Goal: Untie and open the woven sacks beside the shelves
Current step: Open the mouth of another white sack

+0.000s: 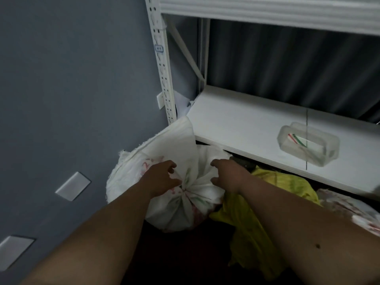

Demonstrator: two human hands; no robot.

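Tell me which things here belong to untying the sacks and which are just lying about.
Part of the job:
white woven sack, its tied neck, left hand touching beside the knot, right hand on the sack's top

Just lying about:
clear plastic container on the shelf, yellow cloth, wall plates
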